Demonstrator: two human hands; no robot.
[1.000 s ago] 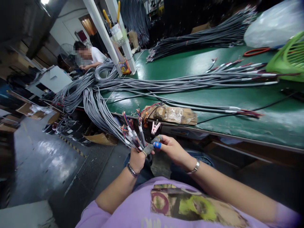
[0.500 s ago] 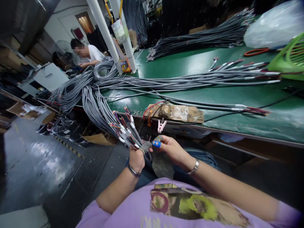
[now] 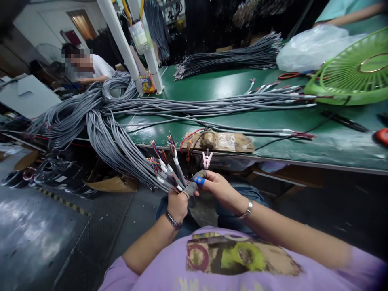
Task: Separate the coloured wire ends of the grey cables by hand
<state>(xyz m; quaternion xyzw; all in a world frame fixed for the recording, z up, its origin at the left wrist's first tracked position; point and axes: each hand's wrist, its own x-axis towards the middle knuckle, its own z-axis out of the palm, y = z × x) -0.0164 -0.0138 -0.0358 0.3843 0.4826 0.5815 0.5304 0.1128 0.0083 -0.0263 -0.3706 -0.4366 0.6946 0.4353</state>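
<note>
My left hand (image 3: 177, 203) is closed round the ends of a bundle of grey cables (image 3: 121, 147), whose stripped coloured wires (image 3: 165, 159) fan upward above my fist. My right hand (image 3: 216, 189) sits just to the right, fingers pinched together at the cable ends; a blue cot covers one fingertip and a grey one another. What the right fingers pinch is too small to name. A pink clip (image 3: 207, 158) hangs from the bench edge just above my hands.
A green bench (image 3: 212, 87) carries long grey cable runs (image 3: 218, 107), a taped wooden block (image 3: 218, 141), a green fan (image 3: 354, 72), a plastic bag (image 3: 309, 46). Another person (image 3: 87, 66) sits at the far left; a second person's arm (image 3: 351, 14) shows top right.
The cable ends in my left hand have tilted back upright after leaning left. The camera has swung right, bringing the fan further into view. Both hands stay together.
</note>
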